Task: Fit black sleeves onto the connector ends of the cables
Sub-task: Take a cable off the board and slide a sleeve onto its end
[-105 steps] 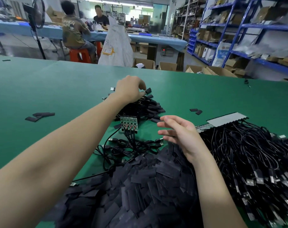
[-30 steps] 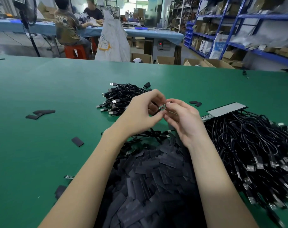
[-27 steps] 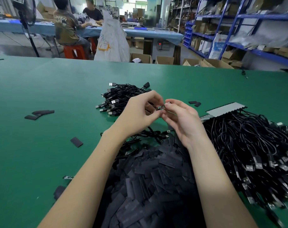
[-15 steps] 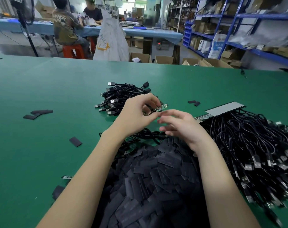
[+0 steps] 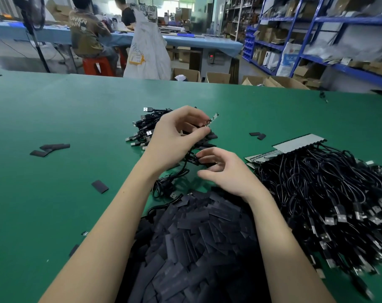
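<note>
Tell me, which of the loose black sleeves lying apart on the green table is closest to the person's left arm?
The single flat sleeve just left of the left forearm. The overlapping ones lie farther left, and another pair sits beyond the hands.

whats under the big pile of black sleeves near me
A few black cables run in under the far left edge of the sleeve pile, one with a plug showing, all on the green table. Anything deeper beneath is covered.

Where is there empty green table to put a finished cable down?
Bare table lies far left, past the loose sleeves, and behind the small cable pile. The sleeve heap and the big cable pile crowd the near right.
</note>
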Demonstrator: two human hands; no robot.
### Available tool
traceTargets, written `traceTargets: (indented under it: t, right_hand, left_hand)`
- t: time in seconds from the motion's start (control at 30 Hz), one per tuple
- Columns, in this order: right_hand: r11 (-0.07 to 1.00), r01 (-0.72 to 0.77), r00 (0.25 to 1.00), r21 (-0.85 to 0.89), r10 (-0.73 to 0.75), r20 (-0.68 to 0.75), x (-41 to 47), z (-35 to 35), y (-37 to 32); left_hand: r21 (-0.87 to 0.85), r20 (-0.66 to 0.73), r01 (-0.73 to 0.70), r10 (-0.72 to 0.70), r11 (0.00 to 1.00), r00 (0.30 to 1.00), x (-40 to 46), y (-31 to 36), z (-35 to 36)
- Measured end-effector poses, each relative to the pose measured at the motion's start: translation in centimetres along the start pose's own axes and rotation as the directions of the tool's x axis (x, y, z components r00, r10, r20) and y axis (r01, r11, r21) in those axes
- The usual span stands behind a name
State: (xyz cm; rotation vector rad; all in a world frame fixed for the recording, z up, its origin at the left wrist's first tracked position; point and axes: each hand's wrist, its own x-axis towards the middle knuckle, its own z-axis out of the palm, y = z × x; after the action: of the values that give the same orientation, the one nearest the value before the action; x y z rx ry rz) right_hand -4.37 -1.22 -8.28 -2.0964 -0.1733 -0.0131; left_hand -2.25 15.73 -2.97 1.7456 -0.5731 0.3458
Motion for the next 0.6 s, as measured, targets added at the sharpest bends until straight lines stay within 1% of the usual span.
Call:
traceTargets:
  t: [0.07, 0.2, 0.23, 0.3, 0.37, 0.43, 0.47, 0.53, 0.6]
  right_hand:
    - [0.998, 0.005, 0.998, -0.055, -0.008, -0.057, 0.0, 0.1, 0.1]
    - [0.995, 0.017, 0.985, -0.100, -0.034, -0.170, 0.2, 0.2, 0.2]
    - [0.997, 0.022, 0.982, -0.071, -0.035, -0.186, 0.3, 0.1, 0.3]
    - [0.997, 0.021, 0.980, 0.073, -0.006, -0.200, 0.3, -0.2, 0.3]
    - [0.982, 0.032, 0.970, 0.189, 0.016, -0.244, 0.3, -0.5, 0.0]
    - [0.980, 0.060, 0.945, 0.191, 0.006, -0.326, 0.4, -0.7, -0.2]
    - [0.981, 0.067, 0.939, 0.181, -0.001, -0.343, 0.4, -0.9, -0.3]
    - [0.989, 0.085, 0.955, 0.119, -0.047, -0.292, 0.2, -1.1, -0.6]
    - [0.992, 0.126, 0.975, 0.008, -0.122, -0.183, -0.1, -1.0, -0.9]
  left_hand:
    - [-0.055, -0.029, -0.008, 0.006, 0.998, 1.000, 0.2, 0.3, -0.1]
    - [-0.186, -0.105, -0.035, 0.016, 0.982, 0.994, 0.7, 0.6, -0.6]
    - [-0.203, -0.113, -0.030, 0.008, 0.979, 0.994, 0.7, 0.6, -0.7]
    - [-0.213, -0.113, 0.001, -0.026, 0.977, 0.993, 0.7, 0.2, -1.0]
    - [-0.194, -0.078, 0.039, -0.055, 0.980, 0.995, 0.6, -0.1, -1.2]
    - [-0.180, -0.029, 0.057, -0.063, 0.982, 0.998, 0.4, -0.1, -1.0]
    - [-0.175, -0.016, 0.058, -0.061, 0.983, 0.998, 0.4, 0.1, -0.9]
    - [-0.171, -0.018, 0.047, -0.051, 0.984, 0.999, 0.4, 0.4, -0.6]
    - [-0.186, -0.024, 0.046, -0.052, 0.981, 0.998, 0.5, 0.7, -0.4]
